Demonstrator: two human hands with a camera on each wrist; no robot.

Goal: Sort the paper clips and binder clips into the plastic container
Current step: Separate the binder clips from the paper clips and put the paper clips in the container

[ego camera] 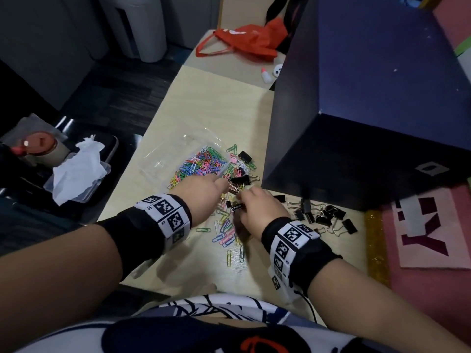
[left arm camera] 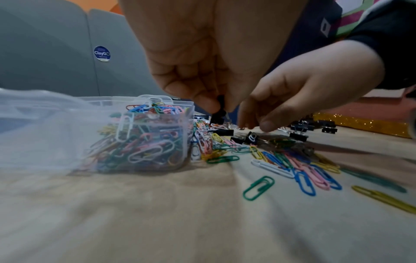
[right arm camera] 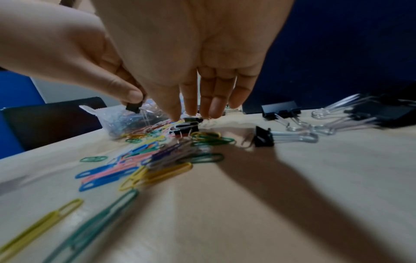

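Two hands meet over the bench. The left hand pinches a black binder clip beside the plastic container of paper clips; the right hand hovers, fingers straight, holding nothing.

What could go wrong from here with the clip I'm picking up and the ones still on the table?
1. The left hand only pinches the small black binder clip by its tip, so it might slip back into the pile.
2. The right hand reaches down with straight fingers into mixed paper clips; it could scatter them.
3. The plastic container looks nearly full of paper clips, so added clips may spill over.
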